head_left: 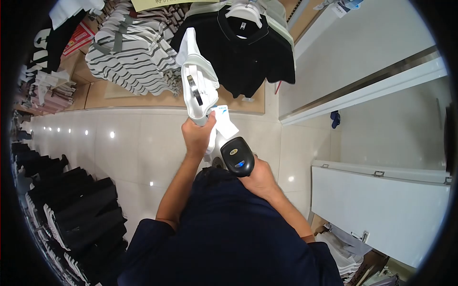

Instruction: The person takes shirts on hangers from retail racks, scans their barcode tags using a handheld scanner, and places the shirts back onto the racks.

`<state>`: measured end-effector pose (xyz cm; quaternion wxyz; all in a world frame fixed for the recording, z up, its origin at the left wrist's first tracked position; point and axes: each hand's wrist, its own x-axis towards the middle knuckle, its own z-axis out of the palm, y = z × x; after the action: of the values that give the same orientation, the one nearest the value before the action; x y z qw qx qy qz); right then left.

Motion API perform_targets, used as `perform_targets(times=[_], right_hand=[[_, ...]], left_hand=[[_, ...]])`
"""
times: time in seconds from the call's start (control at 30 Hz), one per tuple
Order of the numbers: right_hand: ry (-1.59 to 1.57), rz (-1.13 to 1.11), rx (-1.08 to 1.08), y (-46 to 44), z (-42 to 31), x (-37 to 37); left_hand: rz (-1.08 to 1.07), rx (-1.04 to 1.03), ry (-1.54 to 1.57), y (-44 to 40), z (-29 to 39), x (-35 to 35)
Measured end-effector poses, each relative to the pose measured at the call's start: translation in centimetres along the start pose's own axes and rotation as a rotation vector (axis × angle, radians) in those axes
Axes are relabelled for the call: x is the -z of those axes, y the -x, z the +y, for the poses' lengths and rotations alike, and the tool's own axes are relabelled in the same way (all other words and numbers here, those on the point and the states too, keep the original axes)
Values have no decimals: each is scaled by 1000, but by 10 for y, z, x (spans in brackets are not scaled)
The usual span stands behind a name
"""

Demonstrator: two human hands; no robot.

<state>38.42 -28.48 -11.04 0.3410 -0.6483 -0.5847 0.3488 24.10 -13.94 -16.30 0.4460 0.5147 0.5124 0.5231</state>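
Observation:
My left hand [197, 136] is closed on the lower edge of a white cap-like item [206, 78], held up in front of me. A dark strip shows inside its opening, and its exact kind is hard to make out. From it hangs a white paper tag [225, 123] with blue print, beside my left fingers. In my right hand [262, 178] is a black barcode scanner [237, 157] with a lit blue spot on top. The scanner's head lies just below the tag, apart from it. My right fingers are mostly hidden under the scanner.
Ahead hang a black polo shirt [250, 57] and striped shirts [131, 59] above a wooden platform [167, 100]. Dark garments [76, 209] fill a rack at left. To the right stand a white panel [372, 202] and more hanging clothes [338, 255]. The floor [124, 157] is glossy tile.

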Motion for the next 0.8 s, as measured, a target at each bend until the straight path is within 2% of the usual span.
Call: perform_targets(times=[0.33, 0.43, 0.57, 0.7, 0.73, 0.77, 0.8], right_hand=[[31, -43, 54, -27, 5, 8], [24, -49, 24, -32, 7, 12], [-38, -20, -68, -35, 9, 20], [-232, 98, -75, -36, -6, 63], [-230, 208, -100, -26, 5, 76], [-322, 407, -128, -9, 35, 74], [-313, 451, -90, -7, 58, 83]], left_hand=[[-14, -21, -109, -12, -6, -6], [1, -81, -198, -17, -8, -10], [-25, -56, -284, -20, -18, -10], [-105, -239, -388, -30, -7, -2], [-133, -302, -406, -33, -4, 3], [-260, -328, -493, -37, 2, 11], [-379, -352, -589, -41, 10, 24]])
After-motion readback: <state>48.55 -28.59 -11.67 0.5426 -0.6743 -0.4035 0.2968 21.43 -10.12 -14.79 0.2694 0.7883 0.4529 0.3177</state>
